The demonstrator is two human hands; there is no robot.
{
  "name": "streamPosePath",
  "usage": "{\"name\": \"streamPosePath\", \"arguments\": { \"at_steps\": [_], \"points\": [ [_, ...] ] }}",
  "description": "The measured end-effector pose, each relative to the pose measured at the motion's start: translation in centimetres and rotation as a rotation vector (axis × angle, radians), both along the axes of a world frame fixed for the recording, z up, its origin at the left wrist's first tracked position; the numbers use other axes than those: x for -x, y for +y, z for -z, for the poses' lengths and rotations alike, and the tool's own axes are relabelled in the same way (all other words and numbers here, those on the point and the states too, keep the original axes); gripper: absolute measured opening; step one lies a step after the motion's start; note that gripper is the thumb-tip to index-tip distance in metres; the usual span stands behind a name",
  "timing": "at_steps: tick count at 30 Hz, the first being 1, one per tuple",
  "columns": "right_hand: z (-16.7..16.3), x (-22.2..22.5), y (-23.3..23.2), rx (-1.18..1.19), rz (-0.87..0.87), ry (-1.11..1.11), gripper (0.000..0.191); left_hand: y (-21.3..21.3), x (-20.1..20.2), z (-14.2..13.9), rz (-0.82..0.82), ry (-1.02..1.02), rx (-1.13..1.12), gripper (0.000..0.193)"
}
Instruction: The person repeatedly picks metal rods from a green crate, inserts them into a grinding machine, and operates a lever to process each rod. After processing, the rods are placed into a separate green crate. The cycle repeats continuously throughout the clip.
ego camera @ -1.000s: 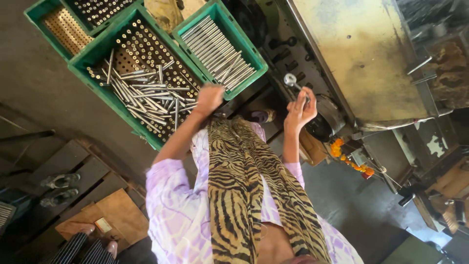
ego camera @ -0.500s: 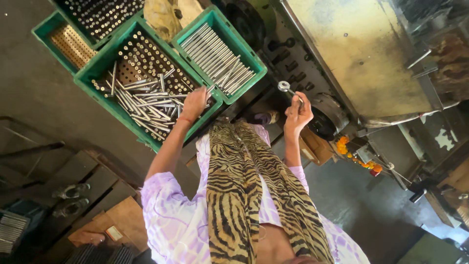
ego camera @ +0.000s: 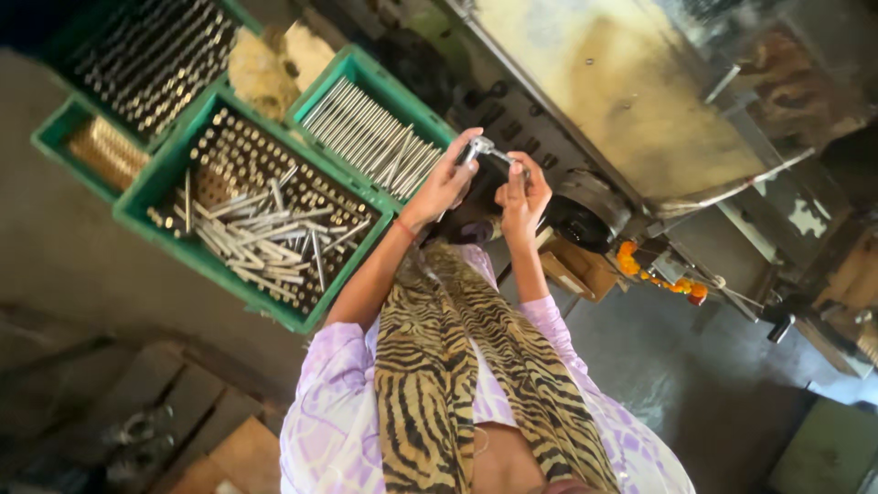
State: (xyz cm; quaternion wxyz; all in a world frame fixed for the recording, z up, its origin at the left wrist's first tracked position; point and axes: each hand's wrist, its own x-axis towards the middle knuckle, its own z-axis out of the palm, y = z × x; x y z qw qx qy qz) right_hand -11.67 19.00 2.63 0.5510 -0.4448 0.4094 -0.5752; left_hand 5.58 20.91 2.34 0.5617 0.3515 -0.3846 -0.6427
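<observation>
Pinching one small metal part (ego camera: 485, 146) between both hands' grips, left hand (ego camera: 445, 186), right hand (ego camera: 523, 195).

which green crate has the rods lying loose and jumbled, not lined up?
The large green crate at the person's left, below the left hand: its metal rods lie crisscrossed over standing ones. The smaller crate nearest the hands holds rods in neat parallel rows.

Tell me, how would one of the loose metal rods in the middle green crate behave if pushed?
A rod looks round and smooth, so it would probably roll or slide. It seems stiff, being straight metal, and likely heavy for its size. Lying crossed over others in the crate, it may shift its neighbours.
</observation>
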Motion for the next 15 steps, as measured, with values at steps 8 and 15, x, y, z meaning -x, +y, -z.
{"name": "streamPosePath", "arguments": {
  "at_steps": [8,15],
  "points": [
    [0.3,0.8,0.6,0.309,0.091,0.403,0.024,-1.0,3.3,-0.9,-0.14,0.118,-0.01,0.037],
    [0.8,4.3,-0.4,-0.925,-0.416,-0.358,0.032,-1.9,-2.1,-3.2,-0.17,-1.1,1.164,0.043]
  ]
}}
